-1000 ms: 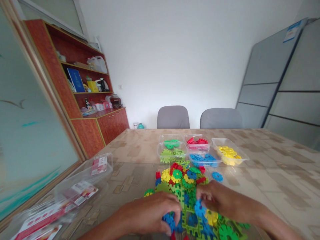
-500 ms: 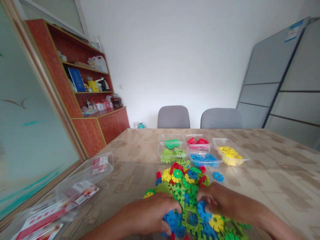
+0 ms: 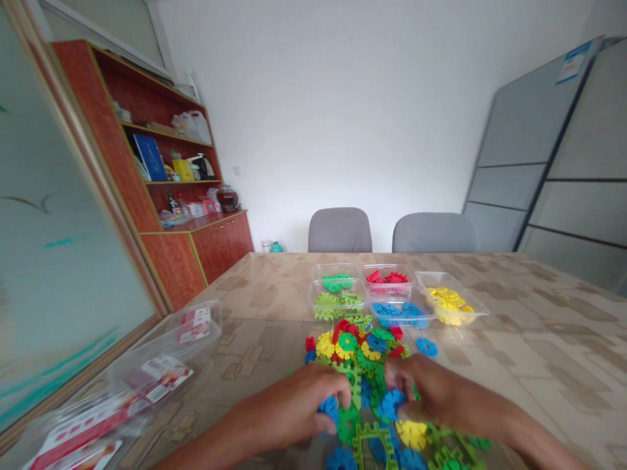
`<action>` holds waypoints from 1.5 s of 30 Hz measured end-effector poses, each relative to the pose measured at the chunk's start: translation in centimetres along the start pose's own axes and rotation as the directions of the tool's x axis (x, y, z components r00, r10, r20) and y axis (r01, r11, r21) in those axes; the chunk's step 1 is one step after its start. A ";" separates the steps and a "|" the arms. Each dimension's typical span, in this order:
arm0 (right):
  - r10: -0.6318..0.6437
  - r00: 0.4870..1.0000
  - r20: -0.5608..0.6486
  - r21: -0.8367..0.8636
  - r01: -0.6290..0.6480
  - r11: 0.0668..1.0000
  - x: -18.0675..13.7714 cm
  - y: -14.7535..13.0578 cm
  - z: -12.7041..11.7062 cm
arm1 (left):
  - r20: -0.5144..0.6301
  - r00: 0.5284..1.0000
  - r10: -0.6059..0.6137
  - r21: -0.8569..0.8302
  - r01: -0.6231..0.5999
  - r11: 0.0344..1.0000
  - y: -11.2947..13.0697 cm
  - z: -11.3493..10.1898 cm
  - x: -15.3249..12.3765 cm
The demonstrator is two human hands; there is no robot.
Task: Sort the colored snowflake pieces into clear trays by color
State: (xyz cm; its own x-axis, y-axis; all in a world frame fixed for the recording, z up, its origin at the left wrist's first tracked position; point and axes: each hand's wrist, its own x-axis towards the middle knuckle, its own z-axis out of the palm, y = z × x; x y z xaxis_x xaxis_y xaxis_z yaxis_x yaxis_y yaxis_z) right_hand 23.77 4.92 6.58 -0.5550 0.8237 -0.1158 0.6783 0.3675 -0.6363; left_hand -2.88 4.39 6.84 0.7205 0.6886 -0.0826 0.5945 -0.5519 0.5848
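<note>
A heap of colourful plastic notched building discs and square frames [image 3: 375, 447] lies at the table's near edge. My left hand [image 3: 313, 395] is at the heap's left side, its thumb and fingers closed around a blue notched disc [image 3: 328, 409]. From the right, my right hand [image 3: 416, 385] pinches another blue notched disc [image 3: 390, 405] above the pile. Between the hands lie green notched discs [image 3: 349, 423], and a yellow notched disc [image 3: 411, 433] sits just below the right hand. My fingers partly cover both blue discs.
Behind the heap stand clear tubs of sorted pieces: green [image 3: 337, 307], red [image 3: 389, 282], blue [image 3: 399, 314] and yellow [image 3: 450, 303]. A loose blue disc [image 3: 427, 347] lies right of the heap. Clear plastic lids with labels [image 3: 157, 375] lie on the left. Two grey chairs [image 3: 339, 230] stand beyond the table.
My left hand has lifted slightly, with a blue disc in its grip. The right hand's blue disc has come up a little to the left. The green square frame has slid nearer me.
</note>
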 end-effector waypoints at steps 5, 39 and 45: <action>-0.058 0.991 -0.120 -0.005 0.058 0.998 0.7 0.4 -0.4 | -0.181 0.983 -0.025 -0.144 -0.001 0.990 -0.4 0.7 0.7; -0.064 0.976 -0.210 0.519 0.167 0.839 3.2 -0.4 5.6 | -0.386 0.915 -0.118 -0.514 -0.108 0.851 -2.5 4.8 3.2; -0.117 0.954 -0.275 0.497 0.245 0.833 3.6 0.6 3.9 | -0.395 0.904 -0.164 -0.568 -0.100 0.817 -1.5 3.7 2.9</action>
State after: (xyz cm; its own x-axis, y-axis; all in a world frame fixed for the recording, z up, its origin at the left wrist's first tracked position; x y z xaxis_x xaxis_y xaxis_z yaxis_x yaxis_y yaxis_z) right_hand 20.31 6.40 2.80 -0.4764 0.8620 0.1733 0.1896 0.2932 -0.9370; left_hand -0.33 5.51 2.79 0.4124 0.8989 0.1479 0.2112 -0.2523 0.9443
